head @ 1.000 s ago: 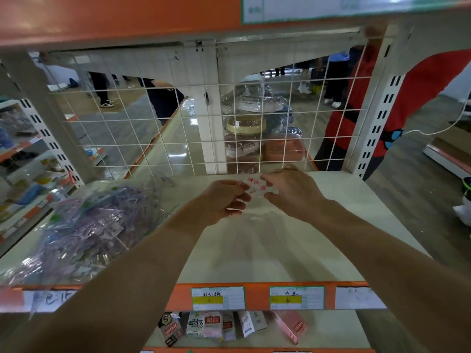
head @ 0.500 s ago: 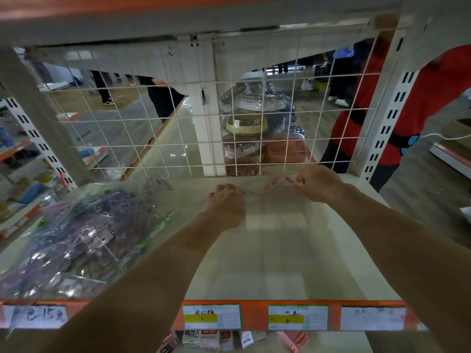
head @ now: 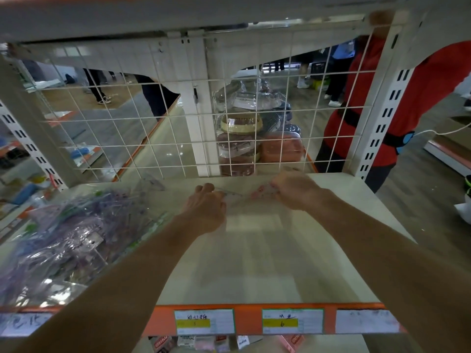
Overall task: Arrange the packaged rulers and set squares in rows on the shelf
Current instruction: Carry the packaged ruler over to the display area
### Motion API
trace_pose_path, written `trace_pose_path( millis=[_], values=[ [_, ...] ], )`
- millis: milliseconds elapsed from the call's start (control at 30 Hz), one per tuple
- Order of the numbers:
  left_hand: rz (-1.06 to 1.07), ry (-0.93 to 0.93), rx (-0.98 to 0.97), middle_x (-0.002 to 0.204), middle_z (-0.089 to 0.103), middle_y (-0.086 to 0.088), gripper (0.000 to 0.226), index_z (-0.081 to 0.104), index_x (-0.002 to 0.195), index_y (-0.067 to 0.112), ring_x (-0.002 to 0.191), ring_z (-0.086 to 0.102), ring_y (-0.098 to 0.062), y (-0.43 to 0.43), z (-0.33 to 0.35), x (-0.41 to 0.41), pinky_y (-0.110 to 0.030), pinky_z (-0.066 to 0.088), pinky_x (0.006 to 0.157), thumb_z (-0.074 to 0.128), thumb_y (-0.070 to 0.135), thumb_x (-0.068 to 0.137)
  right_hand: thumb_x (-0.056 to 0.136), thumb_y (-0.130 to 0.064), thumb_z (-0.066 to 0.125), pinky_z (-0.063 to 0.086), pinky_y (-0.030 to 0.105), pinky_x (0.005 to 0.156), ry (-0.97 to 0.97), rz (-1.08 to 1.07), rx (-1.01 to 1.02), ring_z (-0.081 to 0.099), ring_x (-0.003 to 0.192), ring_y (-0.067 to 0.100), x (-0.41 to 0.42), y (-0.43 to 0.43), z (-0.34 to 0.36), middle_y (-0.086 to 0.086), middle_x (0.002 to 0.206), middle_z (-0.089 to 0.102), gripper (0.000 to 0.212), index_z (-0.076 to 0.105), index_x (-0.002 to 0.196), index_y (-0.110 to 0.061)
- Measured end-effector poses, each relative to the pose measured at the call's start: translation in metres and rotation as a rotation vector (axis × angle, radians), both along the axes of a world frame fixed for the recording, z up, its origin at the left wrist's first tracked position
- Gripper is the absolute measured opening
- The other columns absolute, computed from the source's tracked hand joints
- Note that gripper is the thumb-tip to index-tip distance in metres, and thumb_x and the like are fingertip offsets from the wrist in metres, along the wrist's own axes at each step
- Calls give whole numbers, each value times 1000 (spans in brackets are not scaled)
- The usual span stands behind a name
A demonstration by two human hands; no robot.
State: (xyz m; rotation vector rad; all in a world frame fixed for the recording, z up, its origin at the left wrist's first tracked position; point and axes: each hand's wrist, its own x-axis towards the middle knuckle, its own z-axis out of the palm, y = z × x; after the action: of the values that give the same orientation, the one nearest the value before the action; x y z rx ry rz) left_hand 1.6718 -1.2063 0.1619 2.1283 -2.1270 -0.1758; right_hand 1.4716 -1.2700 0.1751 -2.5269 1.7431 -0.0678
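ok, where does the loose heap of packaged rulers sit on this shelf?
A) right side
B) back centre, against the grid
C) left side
C: the heap lies on the left part of the shelf, left of the left hand and right hand, which grip one package.

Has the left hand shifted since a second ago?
Yes. The left hand has slid left, away from the right hand, and is now in line with the white post at the back. Both hands grip the packet.

Left hand (head: 204, 210), right hand (head: 295, 191) carried packet (head: 254, 196) backward
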Motion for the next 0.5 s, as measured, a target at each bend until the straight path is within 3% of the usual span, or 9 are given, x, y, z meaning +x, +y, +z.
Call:
trace_pose_path(
  millis=[133, 200, 500],
  values=[
    [-13, -29, 31, 135, 42, -9, 41, 50, 131, 17, 126, 35, -29, 4, -4, -9, -41, 34, 100, 35, 36, 97, 98, -30, 45, 36, 37, 102, -142, 25, 72, 43, 119, 29, 15, 18, -10, 9, 127, 49, 33, 58, 129, -27],
    [-24, -25, 36, 134, 43, -10, 41, 50, 129, 16, 125, 36, -30, 5, -6, -9, -40, 35, 99, 34, 35, 97, 99, -34, 44, 36, 38, 103, -128, 17, 92, 43, 120, 29, 19, 20, -12, 8, 127, 49, 35, 57, 130, -27],
    [-59, 5, 14, 128, 46, -9, 35, 55, 121, 16, 122, 39, -29, 4, -5, 1, -39, 36, 97, 36, 33, 98, 102, -24, 35, 38, 41, 103, -23, -31, 66, 41, 121, 31, 27, 30, -1, 12, 128, 46, 36, 56, 132, -22]
  ],
)
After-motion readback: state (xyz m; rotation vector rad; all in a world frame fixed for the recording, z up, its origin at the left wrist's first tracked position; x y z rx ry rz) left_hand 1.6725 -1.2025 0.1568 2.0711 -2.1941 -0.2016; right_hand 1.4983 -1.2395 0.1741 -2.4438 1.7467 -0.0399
